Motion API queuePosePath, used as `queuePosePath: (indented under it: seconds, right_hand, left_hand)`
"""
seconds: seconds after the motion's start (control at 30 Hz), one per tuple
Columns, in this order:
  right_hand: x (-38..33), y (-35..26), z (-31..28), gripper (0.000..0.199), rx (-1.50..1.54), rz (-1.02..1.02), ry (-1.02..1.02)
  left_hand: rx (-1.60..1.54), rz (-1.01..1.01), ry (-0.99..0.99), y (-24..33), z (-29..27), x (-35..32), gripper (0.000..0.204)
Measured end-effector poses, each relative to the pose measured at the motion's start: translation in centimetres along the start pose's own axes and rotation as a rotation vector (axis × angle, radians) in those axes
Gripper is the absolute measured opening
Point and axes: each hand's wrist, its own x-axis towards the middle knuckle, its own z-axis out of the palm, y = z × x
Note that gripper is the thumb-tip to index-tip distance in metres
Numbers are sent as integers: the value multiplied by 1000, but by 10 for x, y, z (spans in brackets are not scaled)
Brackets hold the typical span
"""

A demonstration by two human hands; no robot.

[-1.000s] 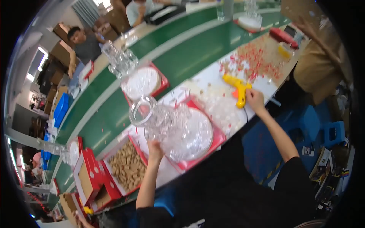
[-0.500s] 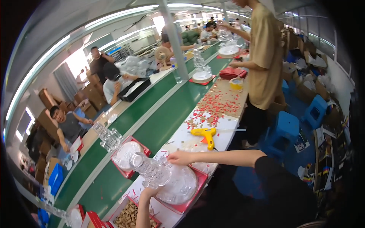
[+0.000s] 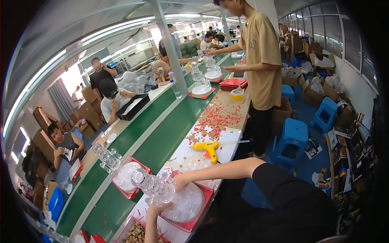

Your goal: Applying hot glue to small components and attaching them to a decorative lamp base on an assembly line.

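Note:
A clear plastic tiered stand (image 3: pixel 156 187) lies tilted over a clear round plate (image 3: pixel 190 202) on a red tray (image 3: pixel 206 195) at the near end of the white work table. My left hand (image 3: pixel 157 209) comes up from below and grips the stand's lower side. My right hand (image 3: pixel 178 181), at the end of a bare forearm with a black sleeve, holds the stand's right end. A yellow glue gun (image 3: pixel 208 148) lies on the table just beyond, untouched.
A green conveyor belt (image 3: pixel 162 133) runs along my left, carrying another clear stand on a red tray (image 3: pixel 121 178). Small red pieces (image 3: pixel 221 115) litter the table. A person in a tan shirt (image 3: pixel 259 52) stands at the table's right. Blue stools (image 3: pixel 291 137) stand on the floor.
My right hand left the yellow glue gun and came back onto the clear stand. My head lifted, bringing the far hall and co-workers into view. The left hand stayed on the stand.

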Motion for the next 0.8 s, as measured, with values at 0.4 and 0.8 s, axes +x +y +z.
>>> queuePosePath:
  seconds: [0.4,0.8]
  right_hand:
    - [-24,-42,-45,39,134,92,-4]
    - [-163,-59,-34,18,69,63,337]
  left_hand:
    - [-90,41,113,9,-7,-13,72]
    - [-299,-390,66,-11,-21,-43,39]
